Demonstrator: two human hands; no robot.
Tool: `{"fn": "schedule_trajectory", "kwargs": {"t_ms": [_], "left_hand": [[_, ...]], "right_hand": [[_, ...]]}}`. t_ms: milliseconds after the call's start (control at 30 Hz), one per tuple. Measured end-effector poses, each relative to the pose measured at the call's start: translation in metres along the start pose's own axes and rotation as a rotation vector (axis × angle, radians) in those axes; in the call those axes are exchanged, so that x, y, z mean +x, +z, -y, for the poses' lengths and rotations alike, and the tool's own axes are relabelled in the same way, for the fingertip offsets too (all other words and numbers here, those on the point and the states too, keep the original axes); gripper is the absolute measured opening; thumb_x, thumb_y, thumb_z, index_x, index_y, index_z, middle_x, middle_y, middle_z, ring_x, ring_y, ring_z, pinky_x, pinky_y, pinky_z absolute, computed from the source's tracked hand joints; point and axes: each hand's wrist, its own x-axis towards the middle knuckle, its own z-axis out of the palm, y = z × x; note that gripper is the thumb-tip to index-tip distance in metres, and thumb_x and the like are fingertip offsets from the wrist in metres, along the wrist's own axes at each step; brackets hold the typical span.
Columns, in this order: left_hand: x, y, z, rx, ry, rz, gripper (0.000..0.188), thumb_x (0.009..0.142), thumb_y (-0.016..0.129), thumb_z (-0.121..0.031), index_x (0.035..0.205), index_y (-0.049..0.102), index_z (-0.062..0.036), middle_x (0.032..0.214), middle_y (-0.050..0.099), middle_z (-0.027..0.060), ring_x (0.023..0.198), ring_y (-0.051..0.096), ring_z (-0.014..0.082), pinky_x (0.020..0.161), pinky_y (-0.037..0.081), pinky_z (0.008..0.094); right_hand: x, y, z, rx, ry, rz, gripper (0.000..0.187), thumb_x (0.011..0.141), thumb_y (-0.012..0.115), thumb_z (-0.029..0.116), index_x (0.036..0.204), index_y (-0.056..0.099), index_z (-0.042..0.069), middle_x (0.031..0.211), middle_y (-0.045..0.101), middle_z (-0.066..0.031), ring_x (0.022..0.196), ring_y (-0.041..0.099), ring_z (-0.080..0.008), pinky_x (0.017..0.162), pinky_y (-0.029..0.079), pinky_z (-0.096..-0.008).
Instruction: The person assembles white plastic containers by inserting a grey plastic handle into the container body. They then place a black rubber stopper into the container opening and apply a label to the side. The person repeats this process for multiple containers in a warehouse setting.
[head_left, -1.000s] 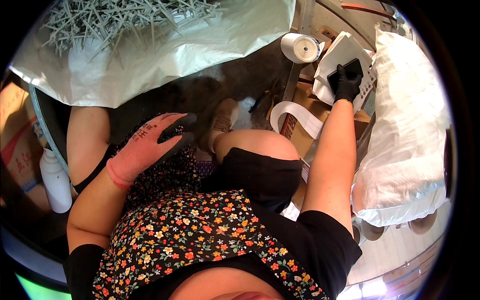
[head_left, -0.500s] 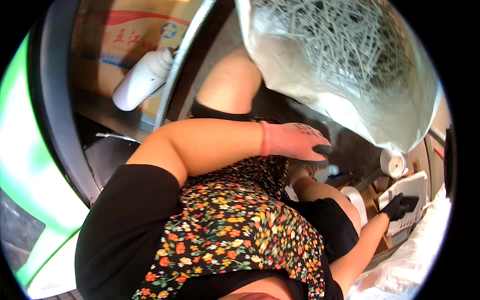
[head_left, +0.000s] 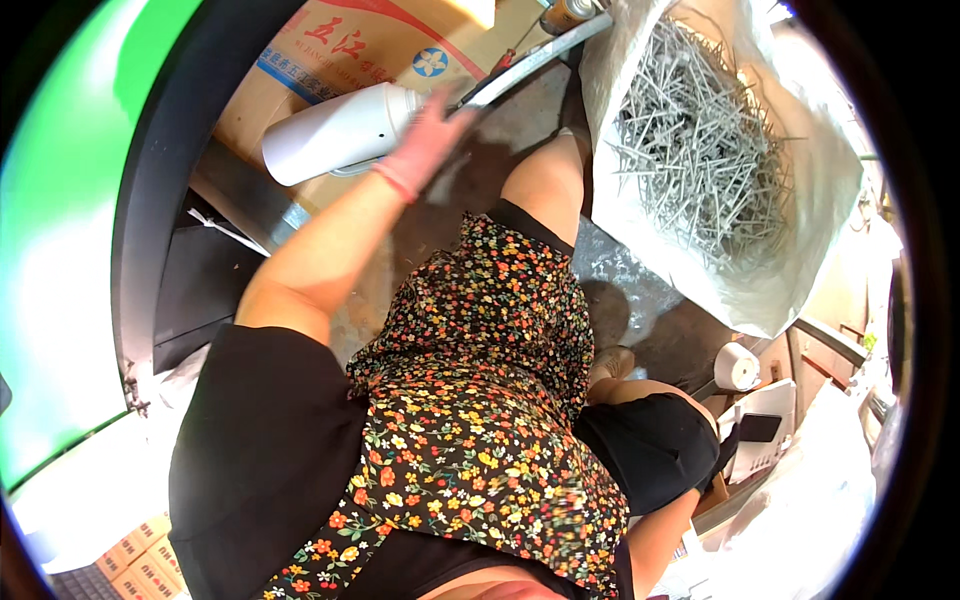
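My left hand (head_left: pixel 428 148), in a pink glove, is blurred by motion beside the top of a white bottle (head_left: pixel 325 135) lying tilted near a cardboard box. Its fingers are at a metal edge (head_left: pixel 530 65), and whether they grip anything is smeared. My right hand (head_left: pixel 729 452), in a black glove, is mostly hidden behind my knee. Just beside it a dark phone (head_left: pixel 760 428) rests on a white plastic basket (head_left: pixel 785 400). The hidden fingers do not show whether they touch the phone.
A large white sack (head_left: pixel 720 295) of loose grey nails (head_left: pixel 700 150) stands ahead right. A printed cardboard box (head_left: pixel 350 50) is at far left, with a can (head_left: pixel 567 14) beyond. A white roll (head_left: pixel 737 366) sits by the basket. A green-and-black panel (head_left: pixel 90 250) borders the left.
My left hand has swung from over my lap out to the far left, beside the bottle. My right hand has drawn back from the phone, behind my knee. The view has shifted.
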Motion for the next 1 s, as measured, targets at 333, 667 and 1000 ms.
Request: {"fn": "schedule_trajectory", "kwargs": {"t_ms": [333, 667, 1000], "left_hand": [[-0.049, -0.247, 0.273, 0.388, -0.789, -0.519, 0.098, 0.070, 0.064, -0.058, 0.138, 0.030, 0.0032, 0.139, 0.037, 0.0251, 0.128, 0.038, 0.0369, 0.105, 0.031, 0.0407], [-0.065, -0.171, 0.097, -0.776, -0.528, -0.100, 0.050, 0.082, 0.067, -0.028, 0.122, 0.053, 0.0001, 0.111, 0.061, 0.0112, 0.092, 0.062, 0.0205, 0.081, 0.049, 0.0302], [-0.180, -0.145, -0.088, -0.441, 0.050, 0.147, 0.038, 0.087, 0.061, -0.020, 0.118, 0.055, 0.0011, 0.109, 0.061, 0.0116, 0.100, 0.057, 0.0180, 0.090, 0.044, 0.0320]], "right_hand": [[-0.056, -0.102, 0.079, 0.145, 0.326, 0.069, 0.046, 0.089, 0.055, 0.008, 0.131, 0.042, -0.002, 0.123, 0.053, -0.0159, 0.107, 0.054, -0.0231, 0.089, 0.045, -0.0312], [-0.035, -0.155, 0.166, 0.241, 0.163, -0.118, 0.038, 0.090, 0.054, 0.013, 0.123, 0.050, -0.005, 0.125, 0.053, -0.0167, 0.115, 0.051, -0.0265, 0.099, 0.037, -0.0326], [-0.007, -0.126, 0.390, 1.306, -0.089, 0.061, 0.041, 0.094, 0.047, 0.011, 0.133, 0.041, 0.000, 0.131, 0.048, -0.0147, 0.116, 0.051, -0.0246, 0.099, 0.040, -0.0342]]}}
